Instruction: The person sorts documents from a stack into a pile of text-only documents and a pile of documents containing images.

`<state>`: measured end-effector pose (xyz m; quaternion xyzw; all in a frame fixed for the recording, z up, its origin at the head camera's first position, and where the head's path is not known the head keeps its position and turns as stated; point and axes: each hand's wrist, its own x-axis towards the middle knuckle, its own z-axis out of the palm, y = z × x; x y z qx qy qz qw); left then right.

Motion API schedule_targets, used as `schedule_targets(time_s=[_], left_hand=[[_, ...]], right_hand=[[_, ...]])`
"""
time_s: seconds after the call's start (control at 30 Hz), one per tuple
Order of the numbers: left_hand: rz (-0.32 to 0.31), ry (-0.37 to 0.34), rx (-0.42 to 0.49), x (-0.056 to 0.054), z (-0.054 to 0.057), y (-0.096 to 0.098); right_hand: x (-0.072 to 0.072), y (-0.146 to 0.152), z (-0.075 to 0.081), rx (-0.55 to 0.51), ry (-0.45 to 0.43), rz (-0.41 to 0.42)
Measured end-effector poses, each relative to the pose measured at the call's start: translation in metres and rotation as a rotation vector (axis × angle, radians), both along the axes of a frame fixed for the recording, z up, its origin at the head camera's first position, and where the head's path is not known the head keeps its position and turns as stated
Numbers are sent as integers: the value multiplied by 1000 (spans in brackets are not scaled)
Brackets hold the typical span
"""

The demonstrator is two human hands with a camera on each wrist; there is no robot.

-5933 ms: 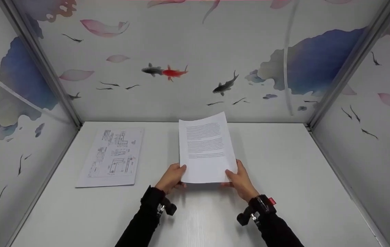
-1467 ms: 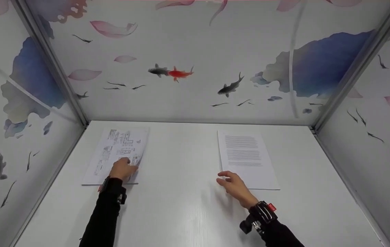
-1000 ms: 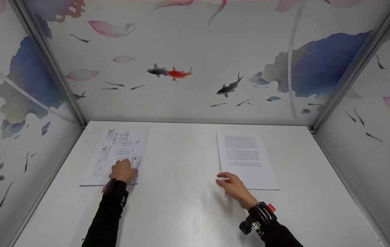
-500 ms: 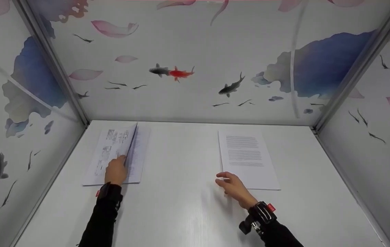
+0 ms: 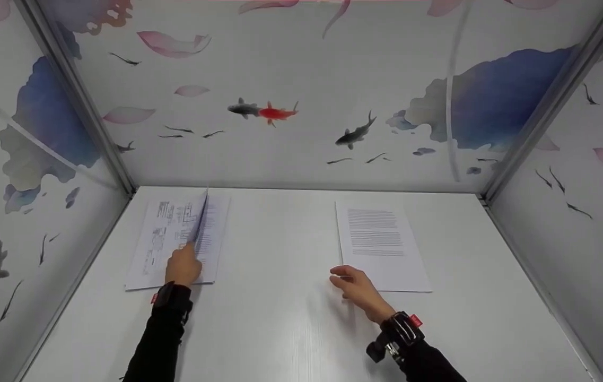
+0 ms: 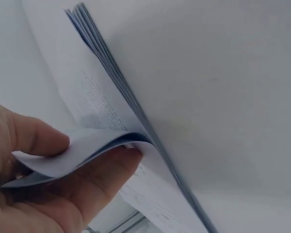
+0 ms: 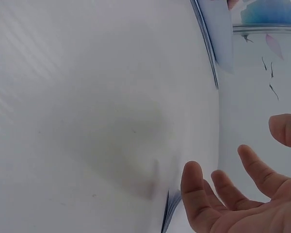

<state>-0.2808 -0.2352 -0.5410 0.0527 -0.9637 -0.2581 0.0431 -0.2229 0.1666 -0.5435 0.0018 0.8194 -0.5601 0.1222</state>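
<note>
On the left of the table lies a paper stack (image 5: 139, 273) printed with line drawings. My left hand (image 5: 183, 266) pinches lifted sheets (image 5: 200, 218) at its right side, and printed text shows on the page beneath. In the left wrist view, the thumb presses the top of the bent sheets (image 6: 89, 143) while the fingers lie under them. A second stack (image 5: 391, 273), covered in printed text, lies flat on the right. Beside its near left corner is my right hand (image 5: 357, 289), holding nothing. Its fingers are spread and loosely bent in the right wrist view.
Both stacks lie on a white table (image 5: 274, 297) with a strip of bare surface between them. Patterned panels with fish and petals enclose the back (image 5: 280, 159) and both sides. Metal posts (image 5: 534, 122) stand at the corners.
Earlier, both hands held the text-printed stack upright mid-table; it now lies at right. My left hand has since gone to the drawing stack and raised its right-hand sheets. The right hand has barely moved lately.
</note>
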Motion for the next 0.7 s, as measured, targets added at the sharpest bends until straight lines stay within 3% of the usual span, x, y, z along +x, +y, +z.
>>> schedule_targets(time_s=[0.23,0.47,0.7], left_hand=[[-10,59,-87,-1,-5,11],[16,219,-204,2,-6,25],[-37,309,-201,7,-1,45]], right_hand=[[-4,-11,-5,-88,5,86],[-10,-25,-9,-216,-78,138],[-17,-36,-10,-278,-132,151]])
